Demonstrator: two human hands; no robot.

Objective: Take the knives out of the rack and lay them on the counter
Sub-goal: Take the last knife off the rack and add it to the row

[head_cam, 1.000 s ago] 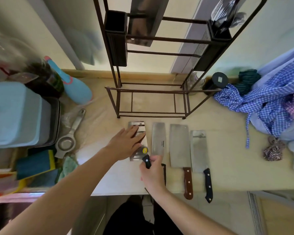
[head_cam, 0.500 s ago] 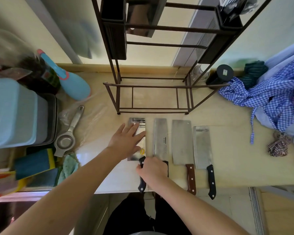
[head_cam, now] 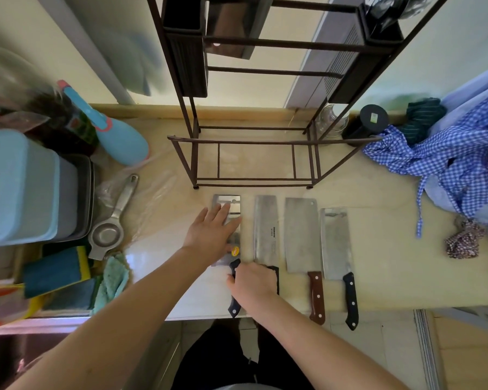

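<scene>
Knife direction: we see the leftmost knife lying flat, its long axis running from the counter's front edge toward the wall, blade end toward the rack, dark handle toward us and reaching the front edge.
Knife place: on the counter just in front of the rack, leftmost in a row of four, parallel to the second knife, the brown-handled knife and the black-handled knife.
Left hand: we see it flat on the blade, fingers spread.
Right hand: fingers curled on the handle, thumb at its left side.
Surface: pale beige counter, glossy near the front; a wooden strip runs along the wall.
Room: blue bin and metal strainer at left, checked cloth at right.
Knife look: broad rectangular steel blade with a yellow sticker near the handle; another blade hangs in the rack above.
</scene>
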